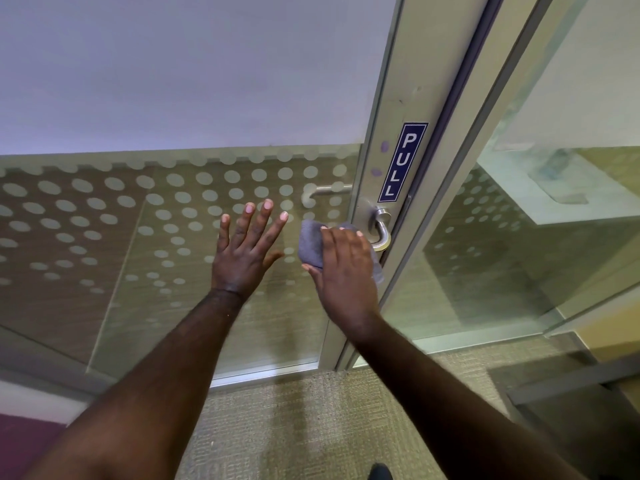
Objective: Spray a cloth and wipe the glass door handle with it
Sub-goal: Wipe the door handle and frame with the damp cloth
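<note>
My right hand [346, 268] grips a folded grey cloth [311, 244] and presses it over the lever of the metal door handle [380, 227]. Only the handle's curved neck and round base on the door frame show; the lever itself is hidden under the cloth and my fingers. My left hand [247, 249] is flat against the glass door [173, 220] just left of the cloth, fingers spread, holding nothing. No spray bottle is in view.
A blue PULL sign [403, 162] is stuck on the aluminium door frame above the handle. A second handle [325, 191] shows through the dotted frosted glass. A fixed glass panel [519, 254] stands to the right. Beige carpet [294, 427] lies below.
</note>
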`<action>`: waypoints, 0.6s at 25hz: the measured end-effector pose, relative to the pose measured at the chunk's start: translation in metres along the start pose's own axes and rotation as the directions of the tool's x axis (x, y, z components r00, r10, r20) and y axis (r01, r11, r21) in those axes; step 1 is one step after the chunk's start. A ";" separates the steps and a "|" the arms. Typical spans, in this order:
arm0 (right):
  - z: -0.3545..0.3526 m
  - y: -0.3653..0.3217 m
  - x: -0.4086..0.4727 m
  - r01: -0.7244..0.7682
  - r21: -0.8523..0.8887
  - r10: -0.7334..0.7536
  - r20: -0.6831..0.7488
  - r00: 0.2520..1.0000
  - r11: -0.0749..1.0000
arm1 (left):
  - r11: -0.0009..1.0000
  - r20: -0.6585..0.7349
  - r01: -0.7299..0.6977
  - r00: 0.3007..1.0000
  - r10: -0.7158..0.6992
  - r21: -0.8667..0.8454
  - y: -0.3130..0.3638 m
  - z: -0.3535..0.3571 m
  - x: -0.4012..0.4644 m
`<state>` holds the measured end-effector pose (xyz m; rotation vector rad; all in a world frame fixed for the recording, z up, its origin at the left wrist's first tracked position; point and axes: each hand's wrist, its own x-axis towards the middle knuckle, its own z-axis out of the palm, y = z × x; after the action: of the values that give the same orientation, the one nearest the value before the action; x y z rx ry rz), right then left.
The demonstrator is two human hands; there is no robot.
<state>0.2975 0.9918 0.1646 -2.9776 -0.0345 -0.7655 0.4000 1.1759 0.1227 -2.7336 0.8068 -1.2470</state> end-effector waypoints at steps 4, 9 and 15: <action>0.011 -0.016 -0.002 0.101 -0.079 -0.104 -0.028 0.994 0.992 | 1.000 0.013 -0.002 1.000 0.002 0.003 -0.001 0.000 -0.001; 0.013 0.026 -0.010 0.403 -0.122 -0.418 -0.147 0.897 0.907 | 1.000 -0.007 0.000 1.000 0.000 0.025 0.000 -0.001 -0.001; -0.002 0.072 -0.005 0.364 0.100 -0.355 -0.093 0.930 0.926 | 1.000 -0.012 -0.002 1.000 0.003 0.020 0.000 -0.001 0.002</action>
<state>0.2952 0.9196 0.1594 -2.8621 -0.6160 -0.8710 0.4006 1.1756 0.1242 -2.7115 0.7942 -1.2653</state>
